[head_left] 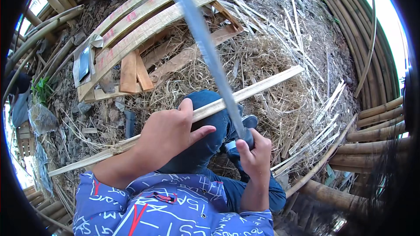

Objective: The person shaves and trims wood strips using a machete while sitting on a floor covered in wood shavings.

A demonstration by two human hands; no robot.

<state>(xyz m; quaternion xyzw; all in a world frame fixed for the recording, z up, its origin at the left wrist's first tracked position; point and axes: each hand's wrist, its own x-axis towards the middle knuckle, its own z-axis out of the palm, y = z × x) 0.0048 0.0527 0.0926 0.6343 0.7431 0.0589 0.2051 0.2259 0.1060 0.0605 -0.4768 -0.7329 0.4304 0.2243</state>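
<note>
Long pale split strip [267,84], probably bamboo, lying obliquely across the worker's lap and over the denim-clad left knee [202,99]; one end points toward the left edge of the ground [323,46], the other toward the far right. The left hand [167,126] is closed over the strip, its fingers mostly hidden and its thumb extended free. The right hand [256,154], well apart from the left, is clamped round the dark handle [247,138] of a long knife [209,54]. The blade, blurred toward its tip, rises across the strip in this view; whether the two touch cannot be told. Beyond the knee, curled shavings [282,54] cover the middle of the ground. At its far left corner lies a slatted wooden frame [142,37], with a dark flat device [84,65] at the frame's left end and short boards [129,72] against its near side. Loose split strips [321,124] lie near the ground's right edge, beside stacked bamboo poles [372,148].
</note>
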